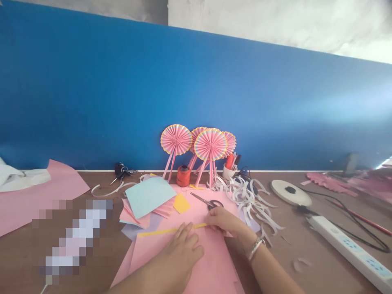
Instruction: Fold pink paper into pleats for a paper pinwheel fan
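My left hand (180,253) lies flat, fingers stretched out, on a large pink paper sheet (211,265) on the brown table. My right hand (225,222) pinches the right end of a narrow yellow paper strip (159,232) that runs along the sheet's far edge. Black-handled scissors (208,201) lie just beyond my right hand. A light blue sheet (148,196) and a small orange square (181,203) rest on more pink paper behind.
Several pink pleated paper fans (196,145) lean on the blue wall, with a red thread spool (183,176) and a white cup of pens (229,169). White paper curls (248,196) lie right. A round white disc (290,192) and power strip (346,245) sit farther right.
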Tool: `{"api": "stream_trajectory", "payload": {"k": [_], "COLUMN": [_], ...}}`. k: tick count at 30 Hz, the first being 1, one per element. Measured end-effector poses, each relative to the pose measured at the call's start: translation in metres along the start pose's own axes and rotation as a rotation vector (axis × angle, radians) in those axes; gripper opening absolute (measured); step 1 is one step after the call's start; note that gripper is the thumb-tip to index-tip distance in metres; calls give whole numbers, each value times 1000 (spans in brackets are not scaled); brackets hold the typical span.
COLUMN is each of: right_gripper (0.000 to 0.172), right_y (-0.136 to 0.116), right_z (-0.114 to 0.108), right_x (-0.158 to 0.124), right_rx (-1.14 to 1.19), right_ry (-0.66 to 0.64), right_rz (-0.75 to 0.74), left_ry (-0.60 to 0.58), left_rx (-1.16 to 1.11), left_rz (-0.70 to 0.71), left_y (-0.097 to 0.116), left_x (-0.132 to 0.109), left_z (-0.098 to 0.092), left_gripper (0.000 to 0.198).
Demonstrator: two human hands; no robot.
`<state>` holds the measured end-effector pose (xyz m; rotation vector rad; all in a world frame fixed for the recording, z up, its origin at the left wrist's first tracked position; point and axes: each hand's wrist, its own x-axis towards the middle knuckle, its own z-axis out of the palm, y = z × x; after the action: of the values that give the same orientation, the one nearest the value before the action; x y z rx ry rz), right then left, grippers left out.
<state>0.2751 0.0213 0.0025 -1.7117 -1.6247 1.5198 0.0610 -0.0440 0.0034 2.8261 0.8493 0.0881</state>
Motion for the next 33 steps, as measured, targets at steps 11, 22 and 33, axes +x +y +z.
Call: {"api": "stream_trajectory", "payload": {"k": [11, 22, 33], "right_gripper": [22, 20, 18], "right_y": [-3, -2, -5], "right_z": [0, 1, 1], "right_x": [0, -1, -1], "right_rx": [-42, -57, -66], "right_ry": [20, 31, 38], "right_rz": [-12, -3, 19], "left_ry": [-10, 9, 8], "left_rx": [77, 51, 78], "left_rz": [21, 17, 23], "left_y": [0, 0, 1], "left_x": [2, 1, 1], "left_z": [0, 1, 3], "left_gripper": [29, 27, 29]}}
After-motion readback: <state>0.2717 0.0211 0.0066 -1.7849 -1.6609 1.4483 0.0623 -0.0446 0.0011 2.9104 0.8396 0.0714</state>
